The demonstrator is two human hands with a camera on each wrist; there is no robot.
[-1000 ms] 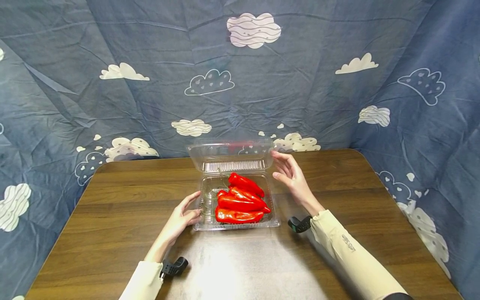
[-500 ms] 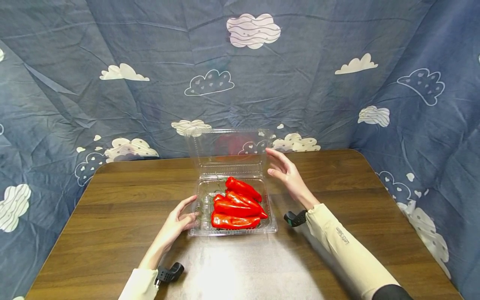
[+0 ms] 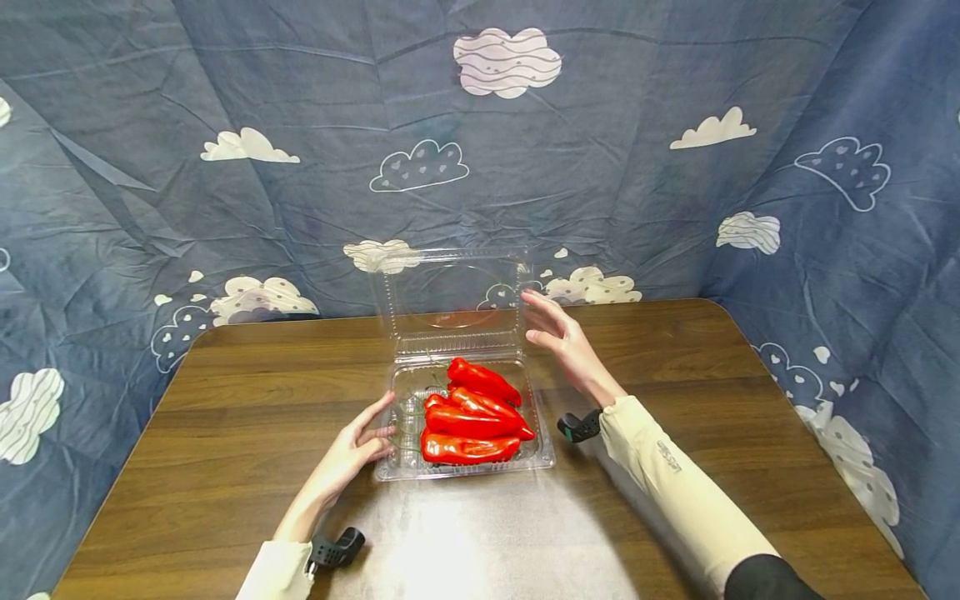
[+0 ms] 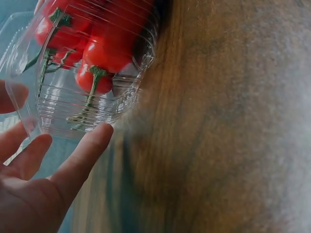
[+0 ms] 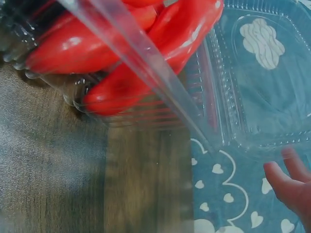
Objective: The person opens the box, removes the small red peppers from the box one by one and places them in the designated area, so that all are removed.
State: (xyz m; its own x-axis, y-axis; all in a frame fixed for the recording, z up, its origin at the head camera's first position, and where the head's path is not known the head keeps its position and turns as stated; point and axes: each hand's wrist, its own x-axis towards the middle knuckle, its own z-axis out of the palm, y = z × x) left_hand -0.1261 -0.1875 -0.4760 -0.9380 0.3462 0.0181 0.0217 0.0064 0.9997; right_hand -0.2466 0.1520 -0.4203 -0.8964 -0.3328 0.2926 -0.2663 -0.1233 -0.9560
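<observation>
Several shiny red peppers [image 3: 471, 423] with thin green stems lie in a clear plastic clamshell container [image 3: 468, 473] on the table. Its hinged lid [image 3: 457, 287] stands raised at the back. My left hand [image 3: 347, 454] is at the container's left side, fingers spread and fingertips right at the wall. In the left wrist view, that hand [image 4: 34, 189] has its thumb and fingers by the ribbed end where the stems [image 4: 90, 97] lie. My right hand [image 3: 568, 343] is beside the lid's right edge, fingers loosely bent. The right wrist view shows its fingertips [image 5: 273, 171] close to the lid's edge.
The brown wooden table [image 3: 255, 400] has rounded back corners. Behind it hangs a blue cloth [image 3: 315, 100] printed with white clouds. Each wrist wears a black strap [image 3: 337, 548]. Bright glare falls on the table's front.
The lid has swung up and back from a forward lean. The container has slid slightly toward me and left. Both hands have shifted a little left, the right hand staying by the lid.
</observation>
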